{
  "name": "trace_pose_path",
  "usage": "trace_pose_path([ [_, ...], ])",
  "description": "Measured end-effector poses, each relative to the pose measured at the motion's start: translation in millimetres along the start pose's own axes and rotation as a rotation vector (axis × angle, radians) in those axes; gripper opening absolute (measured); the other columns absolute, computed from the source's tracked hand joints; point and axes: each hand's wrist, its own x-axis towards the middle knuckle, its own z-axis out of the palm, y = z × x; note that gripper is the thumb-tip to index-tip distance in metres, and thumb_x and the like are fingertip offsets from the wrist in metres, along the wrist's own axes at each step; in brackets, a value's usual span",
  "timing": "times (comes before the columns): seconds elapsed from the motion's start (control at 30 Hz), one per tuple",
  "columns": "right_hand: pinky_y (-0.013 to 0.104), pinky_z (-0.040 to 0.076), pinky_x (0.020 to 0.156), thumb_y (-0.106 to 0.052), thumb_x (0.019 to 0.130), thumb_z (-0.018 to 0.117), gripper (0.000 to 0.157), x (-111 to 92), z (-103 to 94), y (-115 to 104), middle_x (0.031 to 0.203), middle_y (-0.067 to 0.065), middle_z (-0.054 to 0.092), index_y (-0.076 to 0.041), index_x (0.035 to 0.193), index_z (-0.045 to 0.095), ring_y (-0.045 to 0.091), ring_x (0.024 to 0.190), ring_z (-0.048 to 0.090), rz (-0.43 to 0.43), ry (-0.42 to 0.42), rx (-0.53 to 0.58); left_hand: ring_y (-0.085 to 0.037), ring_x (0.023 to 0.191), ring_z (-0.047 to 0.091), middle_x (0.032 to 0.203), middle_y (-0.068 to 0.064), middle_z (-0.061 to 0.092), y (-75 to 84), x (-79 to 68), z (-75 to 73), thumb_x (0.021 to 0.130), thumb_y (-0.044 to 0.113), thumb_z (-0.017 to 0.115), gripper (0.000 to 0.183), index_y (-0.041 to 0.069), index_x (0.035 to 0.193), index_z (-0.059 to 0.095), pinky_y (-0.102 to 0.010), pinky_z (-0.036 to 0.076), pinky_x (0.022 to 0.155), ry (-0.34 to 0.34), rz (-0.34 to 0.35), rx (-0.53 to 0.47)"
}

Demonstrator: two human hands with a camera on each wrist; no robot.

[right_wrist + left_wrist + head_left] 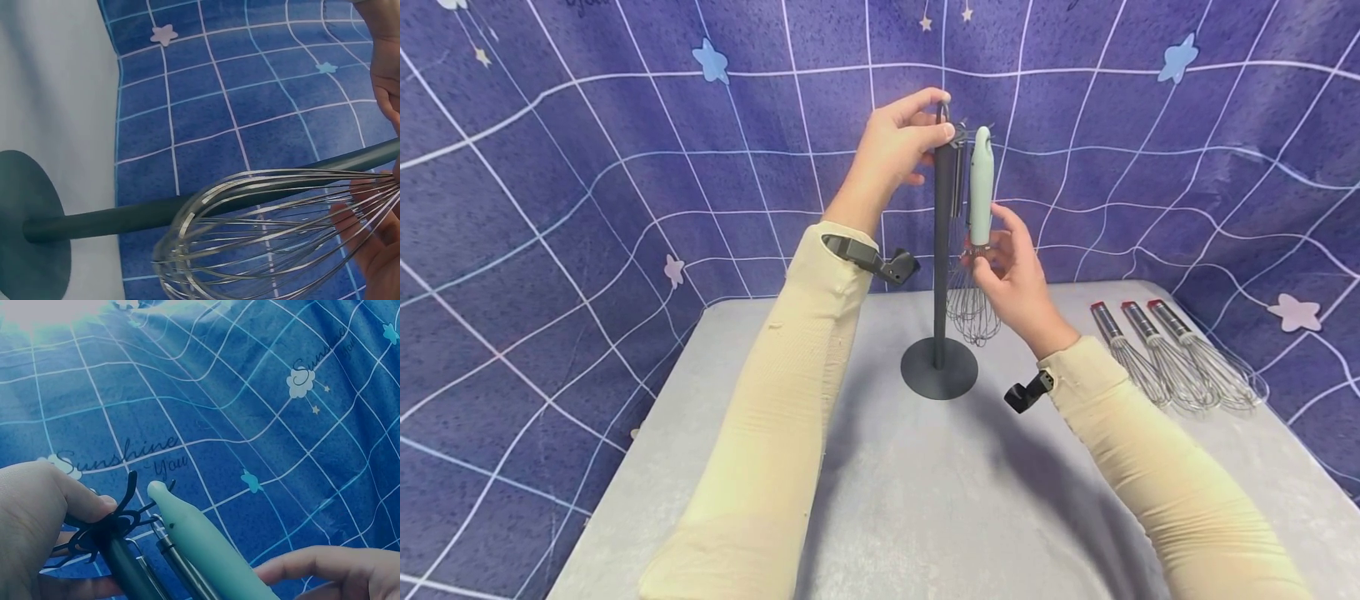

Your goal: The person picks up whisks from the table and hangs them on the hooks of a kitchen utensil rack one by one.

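A dark stand (941, 275) with a round base rises upright from the table, and hooks (130, 490) fan out at its top. My left hand (898, 140) grips the stand's top, thumb on the near side. At the stand's right side, a whisk with a mint-green handle (982, 187) stands handle up, its top beside a hook. Just below that handle, my right hand (1017, 271) holds the whisk by thumb and fingers, where the wires (269, 231) begin. Behind it, slim metal handles (181, 565) hang from the hooks, partly hidden by the green one.
Three whisks with dark, red-tipped handles (1138, 321) lie side by side at the right of the grey table (880, 500). A blue-purple patterned cloth (760, 183) hangs behind and along the sides of the table.
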Motion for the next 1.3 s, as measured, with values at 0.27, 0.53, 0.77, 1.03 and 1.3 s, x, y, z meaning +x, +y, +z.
trace_pose_path([
  [0.27, 0.024, 0.050, 0.074, 0.015, 0.093, 0.049, 0.068, -8.9, 4.7, 10.9, 0.112, 0.022, 0.065, -0.012, 0.153, 0.032, 0.025, 0.098, 0.066, 0.018, 0.010, 0.022, -0.019, 0.095, 0.069, 0.123, 0.006, 0.068, 0.2, -0.6, -0.2, 0.095, 0.020, 0.072, 0.043, 0.036, 0.133, 0.064, -0.040, 0.053, 0.081, -0.003, 0.000, -0.001],
  [0.53, 0.022, 0.046, 0.078, 0.017, 0.093, 0.045, 0.055, -21.0, 9.9, -12.4, 0.110, 0.035, 0.061, 0.008, 0.146, 0.031, 0.040, 0.095, 0.060, 0.006, 0.000, 0.037, -0.019, 0.094, 0.069, 0.122, 0.005, 0.068, -0.3, 0.3, 0.4, 0.094, 0.020, 0.072, 0.042, 0.035, 0.132, 0.065, -0.039, 0.053, 0.078, 0.003, 0.001, 0.005],
  [0.77, 0.021, 0.046, 0.090, 0.016, 0.096, 0.044, 0.048, -23.5, 9.9, 3.4, 0.116, 0.037, 0.061, 0.012, 0.143, 0.034, 0.025, 0.102, 0.062, 0.006, 0.006, 0.019, -0.020, 0.094, 0.070, 0.123, 0.005, 0.068, 0.2, 0.5, 0.0, 0.094, 0.020, 0.072, 0.041, 0.035, 0.132, 0.065, -0.039, 0.053, 0.078, 0.003, 0.002, 0.003],
  [1.03, 0.028, 0.045, 0.104, 0.005, 0.103, 0.048, 0.042, -25.8, 7.0, 33.2, 0.123, 0.029, 0.062, 0.005, 0.144, 0.043, 0.036, 0.120, 0.060, 0.015, -0.014, 0.034, -0.019, 0.094, 0.069, 0.123, 0.005, 0.068, 0.7, 0.1, 0.1, 0.095, 0.020, 0.072, 0.042, 0.036, 0.133, 0.065, -0.038, 0.053, 0.077, 0.003, 0.007, 0.011],
  [1.3, 0.029, 0.044, 0.104, 0.008, 0.102, 0.046, 0.040, -26.3, 6.7, 34.0, 0.126, 0.029, 0.060, 0.006, 0.142, 0.045, 0.031, 0.120, 0.060, 0.010, -0.010, 0.050, -0.019, 0.095, 0.069, 0.123, 0.005, 0.067, 0.3, -0.2, 0.3, 0.095, 0.020, 0.072, 0.043, 0.036, 0.133, 0.064, -0.038, 0.053, 0.078, 0.004, -0.003, 0.006],
])
